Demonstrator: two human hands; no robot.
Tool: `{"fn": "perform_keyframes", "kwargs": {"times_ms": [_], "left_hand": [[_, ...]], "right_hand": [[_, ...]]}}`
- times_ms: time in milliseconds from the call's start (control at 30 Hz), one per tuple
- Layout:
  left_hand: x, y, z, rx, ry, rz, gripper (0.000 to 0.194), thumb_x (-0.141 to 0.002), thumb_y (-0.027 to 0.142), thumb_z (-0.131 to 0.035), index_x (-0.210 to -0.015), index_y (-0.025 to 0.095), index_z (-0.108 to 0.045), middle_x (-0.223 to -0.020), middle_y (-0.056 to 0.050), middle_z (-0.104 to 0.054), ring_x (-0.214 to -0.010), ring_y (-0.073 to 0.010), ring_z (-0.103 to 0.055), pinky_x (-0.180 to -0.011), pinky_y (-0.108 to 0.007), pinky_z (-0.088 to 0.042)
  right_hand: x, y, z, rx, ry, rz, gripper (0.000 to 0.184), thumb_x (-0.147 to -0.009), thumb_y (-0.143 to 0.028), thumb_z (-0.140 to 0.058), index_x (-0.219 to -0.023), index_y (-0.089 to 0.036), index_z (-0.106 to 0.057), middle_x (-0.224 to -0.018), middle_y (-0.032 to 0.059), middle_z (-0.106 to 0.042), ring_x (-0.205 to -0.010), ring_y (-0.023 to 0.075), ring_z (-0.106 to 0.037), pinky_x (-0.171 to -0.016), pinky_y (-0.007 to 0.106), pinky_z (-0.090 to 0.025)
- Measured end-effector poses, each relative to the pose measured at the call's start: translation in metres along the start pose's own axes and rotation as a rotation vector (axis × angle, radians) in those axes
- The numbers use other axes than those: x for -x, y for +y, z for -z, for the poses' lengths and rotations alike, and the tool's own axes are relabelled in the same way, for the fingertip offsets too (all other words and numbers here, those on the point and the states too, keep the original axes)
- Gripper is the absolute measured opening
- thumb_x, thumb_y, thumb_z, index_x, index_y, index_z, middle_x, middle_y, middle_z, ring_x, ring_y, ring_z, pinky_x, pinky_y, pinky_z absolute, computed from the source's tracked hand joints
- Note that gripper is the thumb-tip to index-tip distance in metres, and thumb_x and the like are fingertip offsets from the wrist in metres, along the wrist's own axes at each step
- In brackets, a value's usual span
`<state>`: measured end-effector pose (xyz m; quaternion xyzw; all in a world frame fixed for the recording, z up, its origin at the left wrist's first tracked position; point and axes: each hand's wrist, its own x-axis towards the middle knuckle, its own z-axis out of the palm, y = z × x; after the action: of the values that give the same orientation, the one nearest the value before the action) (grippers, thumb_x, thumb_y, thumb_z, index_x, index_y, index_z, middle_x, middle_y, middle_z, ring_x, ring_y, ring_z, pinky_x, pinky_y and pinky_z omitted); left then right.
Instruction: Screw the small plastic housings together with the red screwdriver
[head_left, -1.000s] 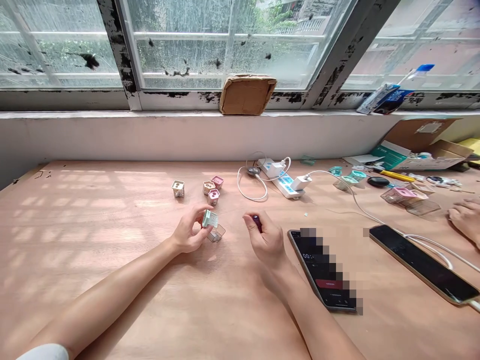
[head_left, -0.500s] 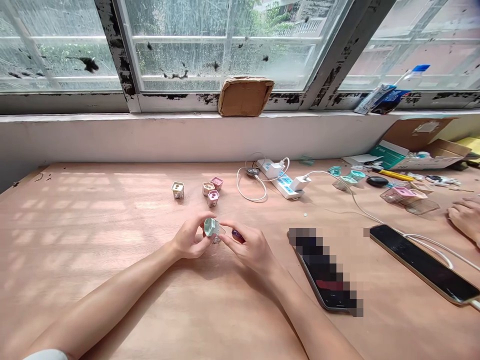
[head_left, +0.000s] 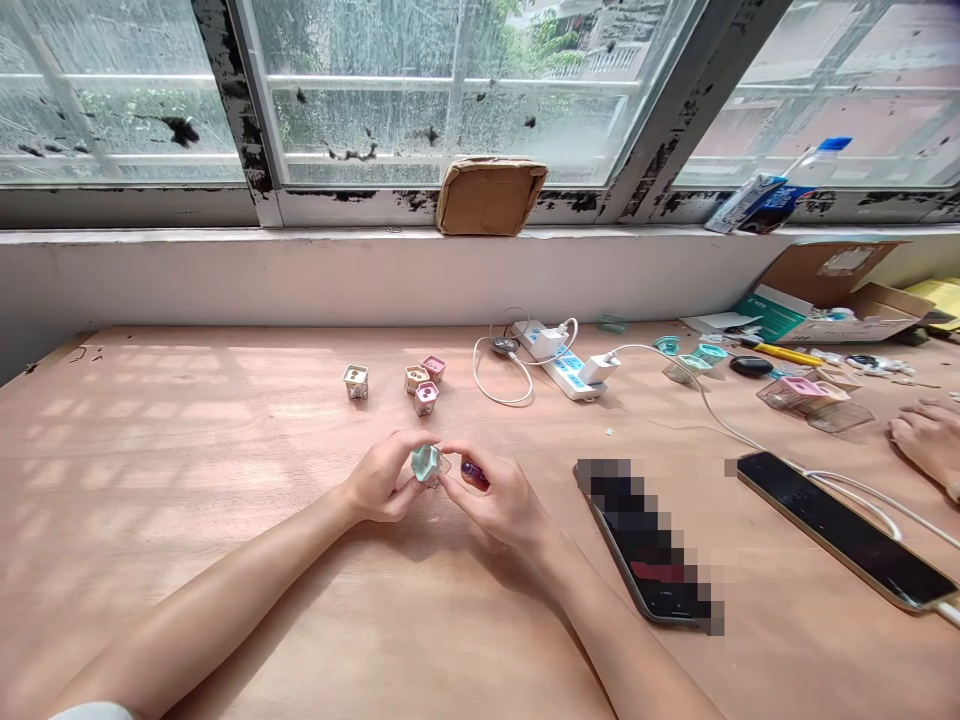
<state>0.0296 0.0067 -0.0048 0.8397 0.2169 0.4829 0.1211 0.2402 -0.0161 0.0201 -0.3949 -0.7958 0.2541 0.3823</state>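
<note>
Holding a small pale-green plastic piece (head_left: 425, 462) between both hands, the person is working just above the wooden table (head_left: 225, 600), in front of the body. The left hand (head_left: 382, 478) is gripping the piece, its fingers (head_left: 401, 441) curled together around it. The right hand (head_left: 502, 497) is closing in from the other side, its fingertips (head_left: 448, 472) pressing against the piece while it pinches a dark purple object (head_left: 473, 473). A clear faceted plastic shell (head_left: 444, 465) is showing just beside the green piece.

Four small cube-shaped pieces, one cream (head_left: 355, 381), one tan (head_left: 416, 379) and two pink (head_left: 433, 367) (head_left: 426, 397), are standing on the table ahead of the hands. Farther right, a white power strip (head_left: 559, 365) is carrying chargers and white cables. Two phones (head_left: 645, 540) (head_left: 836, 525) are lying flat, one partly pixelated. At the right edge, a co-worker's hand (head_left: 928, 442) is resting near pink and clear plastic pieces (head_left: 802, 395), teal pieces (head_left: 686, 366) and a yellow-handled screwdriver (head_left: 786, 353). An open cardboard box (head_left: 832, 315) is sitting behind them.
</note>
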Motion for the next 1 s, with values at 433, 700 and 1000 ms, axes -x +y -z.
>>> {"fn": "perform_keyframes", "kwargs": {"times_ms": [433,700,1000], "left_hand": [[0.0009,-0.0034,-0.0008,-0.022,-0.03,-0.001,0.047,-0.085,0.016,-0.055,-0.131,0.016,-0.047,-0.106,-0.011,-0.067,-0.088,-0.0232,-0.065,-0.076,-0.036,-0.053],[-0.0022,-0.0046,0.0012,-0.062,-0.076,-0.063,0.051,-0.082,0.013,-0.052,-0.133,0.018,-0.045,-0.107,-0.012,-0.067,-0.087,-0.0256,-0.064,-0.076,-0.04,-0.054],[-0.0018,0.0017,-0.0002,-0.014,-0.071,0.0,0.044,-0.09,0.017,-0.053,-0.133,0.018,-0.044,-0.107,-0.012,-0.067,-0.089,-0.0241,-0.065,-0.078,-0.037,-0.053]], "right_hand": [[0.0005,0.0001,0.004,0.113,0.047,0.07,0.023,-0.086,-0.022,-0.063,-0.108,-0.018,-0.068,-0.055,-0.0097,-0.038,-0.048,0.0091,-0.036,-0.051,0.022,-0.032],[-0.0004,-0.0022,0.0066,0.07,0.04,0.042,0.022,-0.084,-0.023,-0.064,-0.104,-0.019,-0.071,-0.054,-0.0096,-0.034,-0.047,0.0087,-0.032,-0.05,0.023,-0.029],[-0.0002,0.002,0.008,-0.051,-0.009,-0.033,0.021,-0.086,-0.024,-0.065,-0.106,-0.019,-0.071,-0.058,-0.0093,-0.028,-0.05,0.0087,-0.028,-0.05,0.023,-0.028]]}}
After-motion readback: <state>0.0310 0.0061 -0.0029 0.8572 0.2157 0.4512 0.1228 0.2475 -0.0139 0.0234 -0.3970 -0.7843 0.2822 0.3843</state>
